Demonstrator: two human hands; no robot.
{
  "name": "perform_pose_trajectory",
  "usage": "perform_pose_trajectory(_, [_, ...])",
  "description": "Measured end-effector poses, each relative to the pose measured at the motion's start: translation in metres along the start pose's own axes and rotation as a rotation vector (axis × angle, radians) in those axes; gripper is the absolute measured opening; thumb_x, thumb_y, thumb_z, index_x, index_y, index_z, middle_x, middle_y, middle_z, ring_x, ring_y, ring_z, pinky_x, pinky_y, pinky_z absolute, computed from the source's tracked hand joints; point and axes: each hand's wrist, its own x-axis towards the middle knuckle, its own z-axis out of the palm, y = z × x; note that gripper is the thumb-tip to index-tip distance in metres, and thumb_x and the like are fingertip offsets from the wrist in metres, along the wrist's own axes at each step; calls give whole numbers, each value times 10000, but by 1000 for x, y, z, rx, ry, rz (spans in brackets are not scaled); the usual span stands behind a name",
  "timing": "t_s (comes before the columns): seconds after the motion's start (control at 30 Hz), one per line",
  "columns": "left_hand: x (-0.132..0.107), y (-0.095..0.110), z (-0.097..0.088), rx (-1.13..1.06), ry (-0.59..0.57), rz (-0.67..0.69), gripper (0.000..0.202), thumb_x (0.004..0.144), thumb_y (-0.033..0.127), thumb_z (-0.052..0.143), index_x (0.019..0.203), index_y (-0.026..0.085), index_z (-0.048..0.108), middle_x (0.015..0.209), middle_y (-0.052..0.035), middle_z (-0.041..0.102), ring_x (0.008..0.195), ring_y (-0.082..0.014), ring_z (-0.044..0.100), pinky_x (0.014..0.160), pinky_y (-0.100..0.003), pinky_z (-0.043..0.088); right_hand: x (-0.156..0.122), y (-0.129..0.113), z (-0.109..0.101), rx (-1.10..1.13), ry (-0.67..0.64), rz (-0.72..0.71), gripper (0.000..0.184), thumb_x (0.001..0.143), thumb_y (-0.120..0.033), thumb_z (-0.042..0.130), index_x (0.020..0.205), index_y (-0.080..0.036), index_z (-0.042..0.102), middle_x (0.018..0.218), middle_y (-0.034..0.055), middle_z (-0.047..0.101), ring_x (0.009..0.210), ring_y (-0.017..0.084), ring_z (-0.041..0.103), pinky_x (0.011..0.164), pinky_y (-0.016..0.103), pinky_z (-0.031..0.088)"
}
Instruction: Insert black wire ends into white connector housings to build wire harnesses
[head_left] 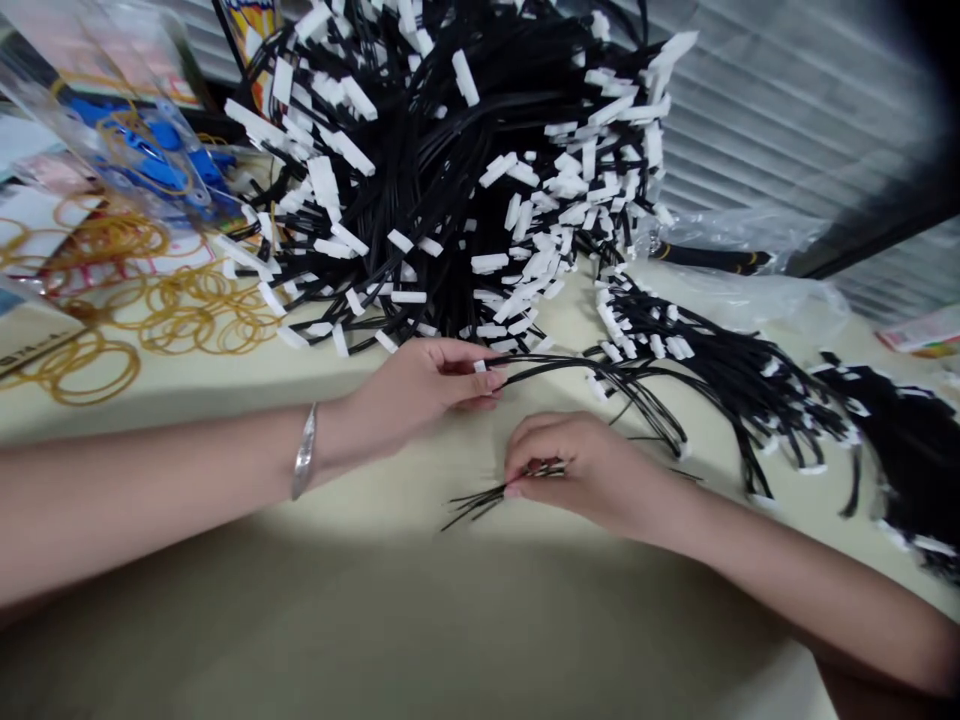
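Fingers of the left hand (416,388) are closed in a pinch on one end of some black cables (574,362), which stretch rightward over the bench (390,600); those of the right hand (566,455) pinch a bunch of thin wires (481,498), whose loose tips fan out to the left. Across the back rises a tangled heap (427,160) of cables with white connectors (465,78). Smaller are the cable pile (712,350) to its right and a dark bundle (907,430) at the right edge. Yellow rubber bands (199,312) lie scattered at left. A silver bracelet (304,455) circles the left wrist (335,435).
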Motion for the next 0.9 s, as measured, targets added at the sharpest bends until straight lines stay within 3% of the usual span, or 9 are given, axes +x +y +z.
perform_pose_trajectory(0.17, [2,-3,-1,5,-32,12,254,712,195,709,957,141,676,724,13,672,650,-78,594,654,-201,498,-1,-6,-18,59,-13,80,110,851,-240,538,776,-178,586,748,-29,593,674,65,518,593,180,390])
perform_pose_trajectory(0.3, [1,-4,-1,172,-57,32,251,810,204,599,1050,159,657,858,-5,676,745,-84,583,730,-203,480,-8,-2,-34,-35,215,58,130,883,-237,469,806,-190,563,650,-46,502,551,56,403,480,179,310])
perform_pose_trajectory(0.4, [2,-7,-2,346,-67,109,283,840,167,538,1097,199,652,866,6,658,768,-83,563,732,-180,462,-10,7,-41,-183,415,-24,114,846,-153,491,808,-186,593,697,-35,540,578,52,438,500,182,320])
perform_pose_trajectory(0.47, [3,-9,-3,379,-62,130,284,843,181,539,1097,230,656,836,15,660,758,-81,567,714,-164,461,-9,13,-42,-215,475,-90,124,823,-115,505,805,-182,608,705,-33,555,585,47,458,504,176,328])
perform_pose_trajectory(0.63, [5,-11,-2,282,17,40,323,823,223,599,1146,239,603,876,10,681,731,-70,607,689,-137,485,-1,22,-40,-188,539,-185,139,794,-73,540,744,-172,624,691,-35,575,599,32,484,527,151,356])
perform_pose_trajectory(0.9, [2,-10,0,283,31,39,358,801,170,630,1148,236,568,786,22,684,630,-58,622,619,-107,507,4,29,-33,-277,581,-221,162,758,-43,558,685,-155,650,722,1,612,646,70,525,574,193,390])
